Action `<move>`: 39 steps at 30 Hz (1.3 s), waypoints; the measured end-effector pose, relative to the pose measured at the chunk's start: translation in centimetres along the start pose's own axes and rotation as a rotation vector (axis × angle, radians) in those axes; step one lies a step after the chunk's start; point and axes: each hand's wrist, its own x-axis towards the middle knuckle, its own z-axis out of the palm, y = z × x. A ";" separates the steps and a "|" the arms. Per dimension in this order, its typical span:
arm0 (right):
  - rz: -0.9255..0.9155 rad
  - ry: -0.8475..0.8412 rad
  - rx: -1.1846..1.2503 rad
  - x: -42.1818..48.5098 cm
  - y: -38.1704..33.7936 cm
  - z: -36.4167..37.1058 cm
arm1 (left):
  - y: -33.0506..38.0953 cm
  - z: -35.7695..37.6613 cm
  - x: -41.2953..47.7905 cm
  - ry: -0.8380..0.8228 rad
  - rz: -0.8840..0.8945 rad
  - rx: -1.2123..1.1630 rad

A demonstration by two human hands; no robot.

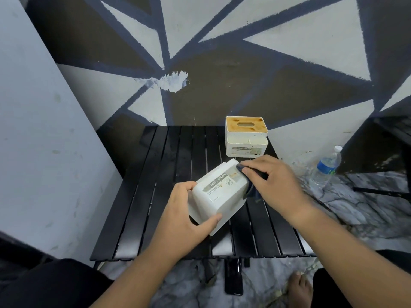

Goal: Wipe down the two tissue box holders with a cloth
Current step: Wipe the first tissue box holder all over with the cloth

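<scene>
On the black slatted bench, near its middle and toward the front, a white tissue box holder was tipped onto its side, the labelled face reading "TISSUE HOLDER" turned up toward the camera. Left hand gripped its near-left end, thumb along the lower front edge, other fingers wrapped over the upper left corner, so the hand was clamped on the box. Right hand lay on the far-right end of the same box, fingers together and pressed flat on a dark blue cloth; the cloth was bunched under the palm, one corner poking out by the fingertips, a fold hanging down beside the box's right side. Second tissue box holder stood upright at the bench's back edge, just behind the right hand, apart from the first; white body, brownish top with an oval slot, label on its front too blurred to read. Water bottle with blue label stood on the marbled floor to the right of the bench. Dark phone lay on the floor under the front edge. Bare foot showed at bottom right. Wall behind was painted with grey, brown and navy triangles.
</scene>
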 end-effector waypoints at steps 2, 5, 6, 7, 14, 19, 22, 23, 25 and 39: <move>-0.106 0.001 -0.183 -0.5 -0.5 0.5 | 0.0 0.1 -0.2 0.012 0.014 0.005; -0.342 -0.097 -0.222 -1.7 -2.2 1.3 | 0.0 0.4 -0.3 0.039 0.018 -0.001; -0.414 -0.150 -0.214 -2.0 -2.7 1.6 | -0.1 0.4 -0.3 0.047 0.017 -0.004; -0.464 -0.179 -0.215 -2.0 -2.9 1.8 | -0.1 0.5 -0.3 0.051 0.015 -0.003; -0.342 -0.003 -0.287 -0.6 -2.9 2.6 | -0.2 0.8 -0.1 0.059 0.005 0.011; -0.479 -0.155 -0.229 -1.1 -3.6 2.3 | -0.4 1.0 -0.1 0.066 0.013 0.015; -0.278 0.027 -0.301 1.2 -2.0 1.7 | -0.5 1.2 0.0 0.070 0.006 0.027; -0.272 0.050 -0.315 1.2 -2.2 2.1 | -0.5 1.2 0.0 0.072 0.000 0.027; -0.377 0.001 -0.276 -0.1 -3.7 3.3 | -0.6 1.3 0.0 0.077 -0.006 0.022; -0.496 -0.159 -0.194 -1.1 -4.1 3.1 | -0.6 1.3 0.0 0.075 -0.016 0.031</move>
